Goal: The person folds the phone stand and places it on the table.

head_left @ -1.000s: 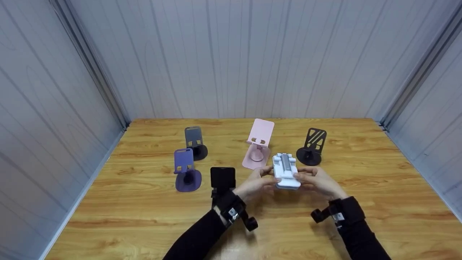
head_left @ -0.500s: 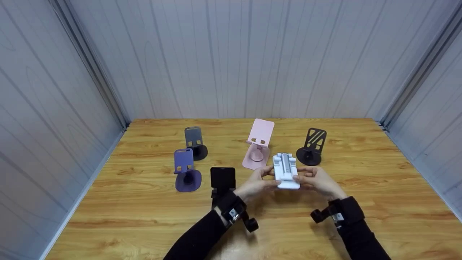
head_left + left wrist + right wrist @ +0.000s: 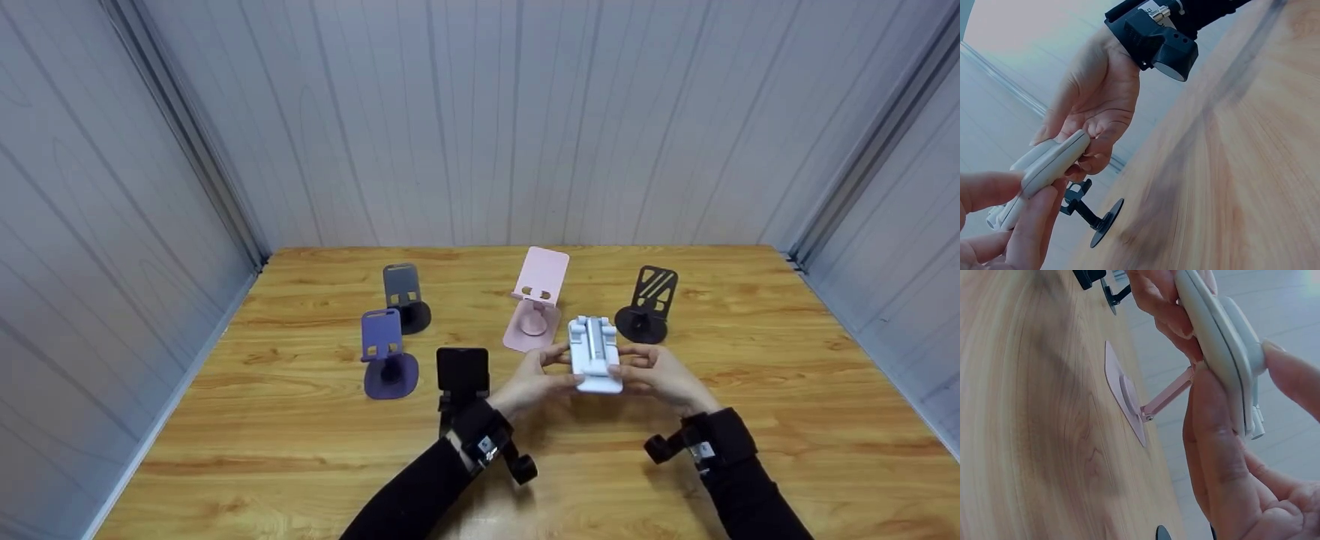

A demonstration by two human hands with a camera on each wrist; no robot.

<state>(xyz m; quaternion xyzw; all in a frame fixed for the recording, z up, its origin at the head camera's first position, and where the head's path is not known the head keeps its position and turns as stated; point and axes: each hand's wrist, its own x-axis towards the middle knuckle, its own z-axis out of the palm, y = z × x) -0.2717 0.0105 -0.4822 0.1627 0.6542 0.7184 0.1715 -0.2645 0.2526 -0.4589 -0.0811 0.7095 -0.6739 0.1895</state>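
Observation:
A white folded phone stand (image 3: 598,379) with a grey-white hinged arm along its upper face is held above the table between both hands. My left hand (image 3: 531,386) grips its left edge, thumb on top and fingers beneath. On the opposite edge, my right hand (image 3: 666,381) pinches it the same way. Seen from the left wrist, the stand (image 3: 1053,163) is a thin folded slab with a seam along its side. The right wrist view shows fingers of both hands under the slab (image 3: 1221,343). Just behind it stands a pink phone stand (image 3: 544,271).
A black stand with slanted slots (image 3: 655,291) is behind the right hand. Purple (image 3: 383,334) and grey (image 3: 403,282) stands are at the left. A black stand (image 3: 463,369) sits beside the left wrist, partly hidden by it. Panel walls (image 3: 480,127) border the wooden table (image 3: 300,450).
The white phone stand has tilted slightly, so its upper face shows more fully toward the head camera. Both hands keep their hold and have hardly moved.

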